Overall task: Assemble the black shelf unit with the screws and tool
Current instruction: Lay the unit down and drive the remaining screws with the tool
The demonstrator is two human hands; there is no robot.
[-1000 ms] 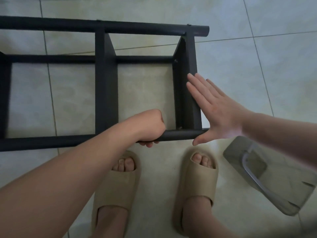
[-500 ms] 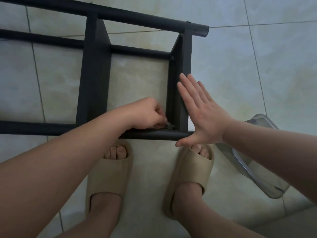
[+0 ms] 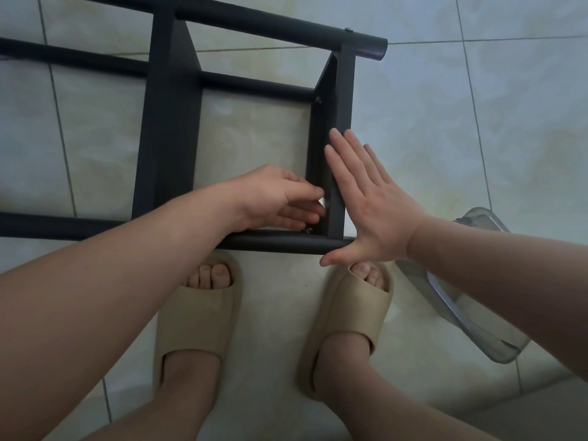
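Black shelf unit (image 3: 171, 122) lies on its side, right hand (image 3: 372, 211) flat, fingers straight against the end panel (image 3: 345, 106) — left hand (image 3: 273, 195) reaches just inside it, can't tell what it's gripping

pale tiled floor (image 3: 445, 122), thin grout lines. black shelf frame (image 3: 171, 122) lies on its side on it. left slipper (image 3: 197, 319) and right slipper (image 3: 353, 316), beige, just beside the frame's near rail. clear plastic container (image 3: 461, 313) right of them.

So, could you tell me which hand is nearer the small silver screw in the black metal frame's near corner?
Left. The left hand sits beside the silver screw inside the black frame; the right hand lies flat outside the end panel.
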